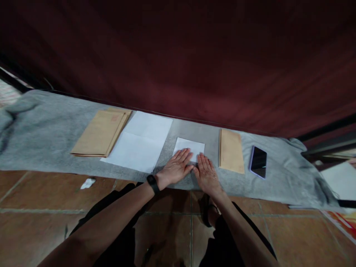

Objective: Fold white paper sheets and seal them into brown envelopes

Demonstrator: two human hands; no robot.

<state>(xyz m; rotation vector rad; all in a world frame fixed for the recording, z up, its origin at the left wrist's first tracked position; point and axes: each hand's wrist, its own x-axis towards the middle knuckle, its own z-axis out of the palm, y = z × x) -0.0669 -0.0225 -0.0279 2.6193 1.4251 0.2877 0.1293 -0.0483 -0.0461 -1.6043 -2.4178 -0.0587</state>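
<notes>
A small folded sheet of white paper (189,144) lies on the grey cloth in front of me. My left hand (178,165) rests flat on its lower left part, fingers stretched out. On its lower right edge lies my right hand (206,173), also flat with straight fingers. The two thumbs nearly meet below the paper. To the left, larger white sheets (141,142) with a crease across them lie flat. Beside those is a stack of brown envelopes (97,133). Right of my right hand sit more brown envelopes (231,151).
A phone (258,162) in a purple case lies on the right. The grey cloth (50,129) covers a long narrow surface against a dark red panel (178,66). A crumpled white scrap (88,183) is on the tiled floor (36,193).
</notes>
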